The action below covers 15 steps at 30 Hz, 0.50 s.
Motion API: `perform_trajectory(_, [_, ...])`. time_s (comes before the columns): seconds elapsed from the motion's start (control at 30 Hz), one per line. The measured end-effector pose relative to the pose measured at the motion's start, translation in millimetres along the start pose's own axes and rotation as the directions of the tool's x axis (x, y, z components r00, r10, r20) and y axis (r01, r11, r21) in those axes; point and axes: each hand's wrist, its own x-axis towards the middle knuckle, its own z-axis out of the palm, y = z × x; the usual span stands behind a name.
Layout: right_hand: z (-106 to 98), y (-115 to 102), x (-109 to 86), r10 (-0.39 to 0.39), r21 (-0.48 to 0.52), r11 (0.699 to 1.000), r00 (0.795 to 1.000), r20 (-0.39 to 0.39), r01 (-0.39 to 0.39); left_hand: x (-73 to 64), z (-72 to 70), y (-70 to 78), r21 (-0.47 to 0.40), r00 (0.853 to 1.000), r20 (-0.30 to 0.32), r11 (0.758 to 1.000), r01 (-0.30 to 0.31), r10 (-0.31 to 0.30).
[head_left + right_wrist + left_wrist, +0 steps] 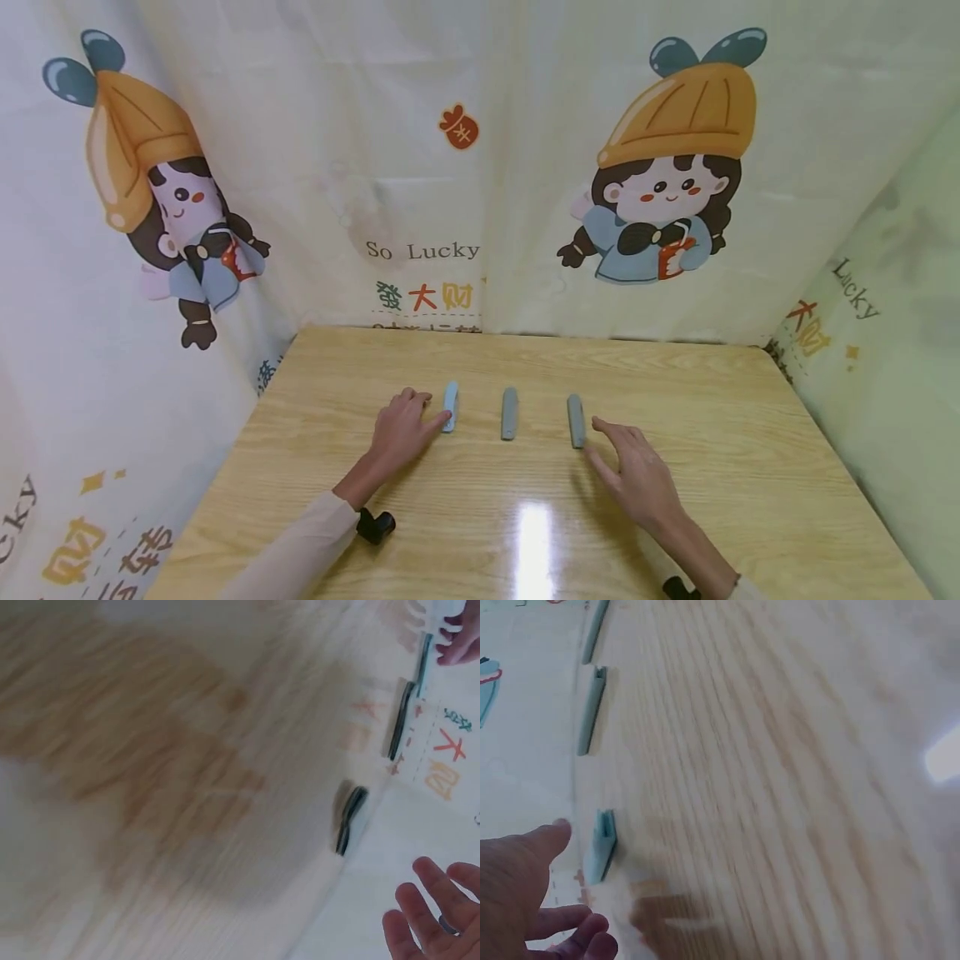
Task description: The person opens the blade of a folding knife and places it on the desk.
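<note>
Three slim, elongated pieces with rounded ends lie apart in a row on the wooden table: a light blue one [452, 395], a middle grey one [509, 414] and a right grey one [575, 421]. The left wrist view shows a slot in the end of the light blue piece [600, 856]; their exact kind is unclear. My left hand [405, 431] is at the light blue piece, thumb beside it and fingers spread. To the right of the right grey piece, my right hand [640, 475] hovers with loosely extended fingers, holding nothing.
The wooden table [360, 350] meets a printed curtain [525, 167] at its back edge and at both sides. A bright light reflection [534, 542] shows on the table's front part. Black wrist mounts [375, 527] sit by the forearms.
</note>
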Motion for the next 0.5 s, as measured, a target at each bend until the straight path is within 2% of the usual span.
perform_trajectory(0.1, [3.8,-10.4,3.5,0.075,0.163,0.983,0.995,0.060,-0.084,5.2,3.9,3.8,0.012,1.000,0.015,1.000,0.014,-0.014])
perform_trajectory(0.23, [7.6,-22.1,7.7,0.128,0.343,0.925,0.985,0.119,-0.161,10.0,8.5,9.8,0.008,0.998,0.027,0.998,0.059,-0.059])
perform_trajectory(0.33, [10.5,-25.9,10.4,0.139,0.393,0.900,0.979,0.151,-0.189,12.7,11.3,13.2,0.021,0.996,0.022,0.996,0.084,-0.084])
perform_trajectory(0.5, [15.9,-29.0,15.1,0.147,0.423,0.881,0.972,0.182,-0.212,14.6,11.9,13.9,0.031,0.996,0.020,0.996,0.088,-0.089])
